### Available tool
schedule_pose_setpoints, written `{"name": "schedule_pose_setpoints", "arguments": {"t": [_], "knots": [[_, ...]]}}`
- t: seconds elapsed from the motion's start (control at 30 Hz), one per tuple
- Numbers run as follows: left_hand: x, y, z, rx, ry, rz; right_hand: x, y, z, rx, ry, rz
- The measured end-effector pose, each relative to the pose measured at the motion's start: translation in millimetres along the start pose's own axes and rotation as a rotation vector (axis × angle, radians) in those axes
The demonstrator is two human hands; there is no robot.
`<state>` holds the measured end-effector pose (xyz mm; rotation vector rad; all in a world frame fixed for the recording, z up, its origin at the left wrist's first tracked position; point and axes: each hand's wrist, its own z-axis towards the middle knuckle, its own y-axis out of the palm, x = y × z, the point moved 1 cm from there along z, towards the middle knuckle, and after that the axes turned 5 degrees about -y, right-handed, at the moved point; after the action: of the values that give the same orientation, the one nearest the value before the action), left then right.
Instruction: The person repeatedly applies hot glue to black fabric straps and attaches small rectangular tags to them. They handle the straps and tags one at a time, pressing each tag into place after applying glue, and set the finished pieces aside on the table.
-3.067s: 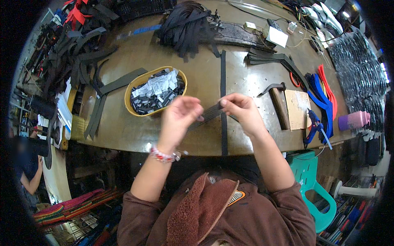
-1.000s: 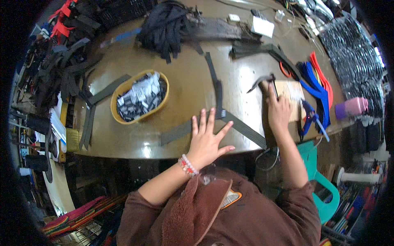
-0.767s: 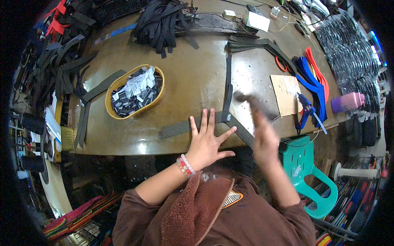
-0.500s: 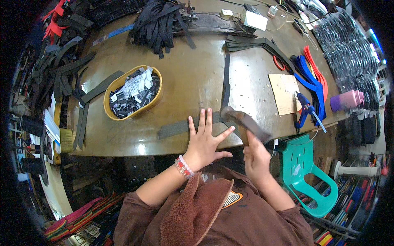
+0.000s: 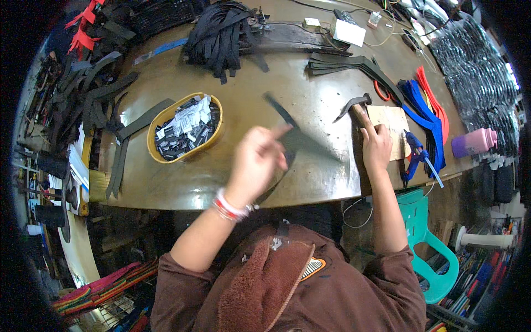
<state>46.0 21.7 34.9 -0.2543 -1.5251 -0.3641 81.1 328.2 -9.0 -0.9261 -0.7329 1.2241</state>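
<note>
My left hand (image 5: 257,160) is above the table, smeared by motion, with fingers curled around a dark grey webbing strap (image 5: 301,143). The strap is blurred too, one length angling up and away, another spreading to the right. Further right, my right hand (image 5: 376,145) is closed around the wooden handle of a claw hammer (image 5: 360,112). The hammer's dark head is at the far end, beside a square of tan cardboard (image 5: 389,117) that the hand partly covers.
A yellow tub (image 5: 220,124) of small black and white labels stands left. Dark straps (image 5: 218,44) are heaped at the back. On the right are a blue glue gun (image 5: 414,146), blue straps (image 5: 428,124), orange-handled scissors (image 5: 381,91) and a pink-purple bottle (image 5: 474,143). A green chair (image 5: 412,213) stands by the edge.
My right hand has carried the hammer right and away, to beside the cardboard. My left hand, spread flat on the strap before, has lifted and curled, and the strap has shifted with it.
</note>
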Motion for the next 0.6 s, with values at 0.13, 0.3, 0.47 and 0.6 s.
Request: {"name": "schedule_pose_setpoints", "arguments": {"t": [0.13,0.3,0.47,0.6], "knots": [[3,-28,-5,0.16,-0.514,-0.473,1,-12,5,-0.025,0.006,0.043],[0,-27,-28,-0.145,-0.421,0.361,-71,-11,29,-0.085,-0.065,0.463],[-19,-13,25,-0.009,0.347,0.952,-176,-3,86,-0.16,-0.111,0.467],[-39,-1,36,0.152,0.189,0.695,-152,-56,82,-0.213,0.041,0.986]]}}
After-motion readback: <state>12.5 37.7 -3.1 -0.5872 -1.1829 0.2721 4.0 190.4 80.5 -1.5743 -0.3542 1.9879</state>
